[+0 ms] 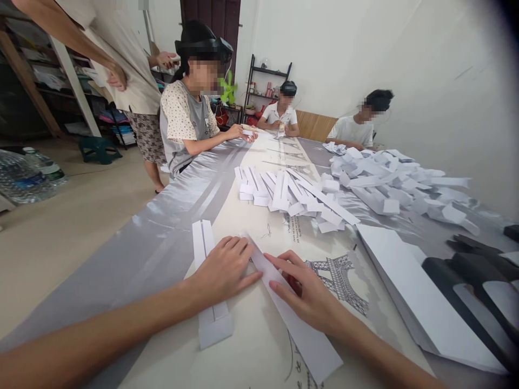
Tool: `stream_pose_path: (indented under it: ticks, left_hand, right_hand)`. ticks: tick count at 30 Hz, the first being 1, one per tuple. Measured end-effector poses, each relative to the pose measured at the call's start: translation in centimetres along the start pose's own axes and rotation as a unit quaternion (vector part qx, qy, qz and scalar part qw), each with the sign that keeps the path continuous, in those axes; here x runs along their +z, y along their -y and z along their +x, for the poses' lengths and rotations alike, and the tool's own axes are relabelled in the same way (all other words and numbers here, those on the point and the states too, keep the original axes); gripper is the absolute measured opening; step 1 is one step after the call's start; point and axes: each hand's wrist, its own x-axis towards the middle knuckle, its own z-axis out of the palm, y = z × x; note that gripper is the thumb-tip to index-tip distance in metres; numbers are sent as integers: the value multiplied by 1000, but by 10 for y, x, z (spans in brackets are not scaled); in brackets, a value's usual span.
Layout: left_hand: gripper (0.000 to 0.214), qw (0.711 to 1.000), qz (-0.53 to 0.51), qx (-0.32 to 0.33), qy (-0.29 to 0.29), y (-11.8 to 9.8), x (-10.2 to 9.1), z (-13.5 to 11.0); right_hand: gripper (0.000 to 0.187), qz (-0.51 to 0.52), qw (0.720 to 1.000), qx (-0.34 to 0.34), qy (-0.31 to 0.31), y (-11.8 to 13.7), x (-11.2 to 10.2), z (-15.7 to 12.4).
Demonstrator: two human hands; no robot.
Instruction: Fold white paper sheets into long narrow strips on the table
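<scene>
A long white paper strip [302, 329] lies slantwise on the table in front of me, its near end toward the front edge. My left hand [227, 267] grips its far end, with fingers curled over it and the thumb along its left edge. My right hand [308, 289] pinches the strip's right side, with index finger and thumb on the paper and the other fingers bent. Under my left wrist lies a folded paper piece [215, 328] with a slit down its middle and a boxy near end. My forearm hides part of it.
A pile of folded paper pieces [279, 192] lies ahead, with a bigger paper heap [389, 178] behind it to the right. At right are a stack of white sheets [413, 286] and dark objects [466, 286]. Several people sit or stand around the printed tablecloth [170, 329].
</scene>
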Motion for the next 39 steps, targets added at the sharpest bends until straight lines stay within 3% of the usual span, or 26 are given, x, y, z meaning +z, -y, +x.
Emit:
stream_pose_path:
  ticks: [5, 10, 13, 18, 25, 29, 39]
  left_hand:
    - [36, 1000, 1, -4, 6, 0, -1, -1]
    - [34, 1000, -10, -2, 1, 0, -1, 0]
    - [33, 1000, -12, 4, -10, 0, -1, 0]
    - [31, 1000, -9, 7, -18, 2, 1, -1]
    - [23, 999, -8, 22, -32, 3, 0, -1]
    - [16, 997, -13, 54, -44, 11, 3, -1]
    - [25, 990, -62, 122, -24, 39, -6, -2]
  right_hand:
    - [39, 40, 999, 3, 3, -2, -10, 3]
    - [35, 48, 998, -41, -11, -1, -4, 3]
    - [42, 9, 997, -78, -28, -1, 2, 3]
    - [56, -47, 994, -97, 31, -1, 0, 4]
    - [59, -98, 989, -97, 57, 0, -1, 2]
    - [58, -132, 983, -108, 61, 0, 0, 2]
    - [60, -180, 973, -118, 83, 2, 0, 2]
